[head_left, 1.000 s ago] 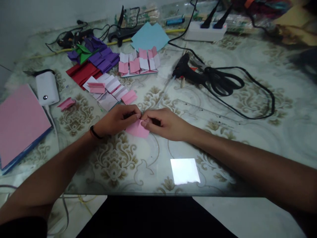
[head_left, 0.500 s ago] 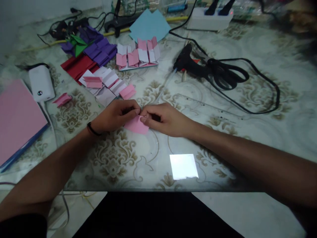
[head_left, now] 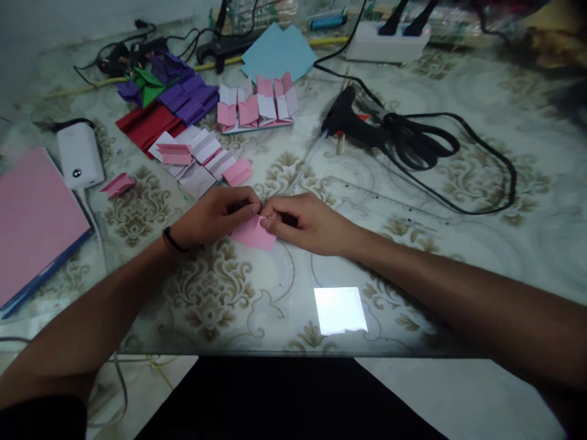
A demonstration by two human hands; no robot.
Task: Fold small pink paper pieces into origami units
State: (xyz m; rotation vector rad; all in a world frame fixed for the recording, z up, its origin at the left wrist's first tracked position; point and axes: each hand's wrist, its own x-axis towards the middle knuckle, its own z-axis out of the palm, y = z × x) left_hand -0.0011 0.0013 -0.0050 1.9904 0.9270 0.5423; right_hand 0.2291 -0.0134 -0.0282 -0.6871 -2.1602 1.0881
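A small piece of pink paper [head_left: 254, 233] is pinched along its far edge by both of my hands, just above the patterned tabletop. My left hand [head_left: 219, 215] holds its left part, thumb on top. My right hand [head_left: 308, 223] grips the same sheet from the right, the fingertips of both hands nearly meeting. The far edge of the paper is hidden under the fingers. Beyond my left hand lie folded white and pink paper pieces [head_left: 202, 160]. One folded pink piece [head_left: 118, 185] rests apart, to the left.
A black glue gun [head_left: 355, 122] with coiled cable and a clear ruler [head_left: 389, 200] lie to the right. At the back are purple folded papers [head_left: 190, 98], blue sheets [head_left: 277, 52] and a power strip [head_left: 387, 43]. A white power bank [head_left: 80, 156] stands beside pink sheets [head_left: 36, 226].
The view has shifted very slightly. Both hands keep their pinch on the pink paper, with almost no visible movement.
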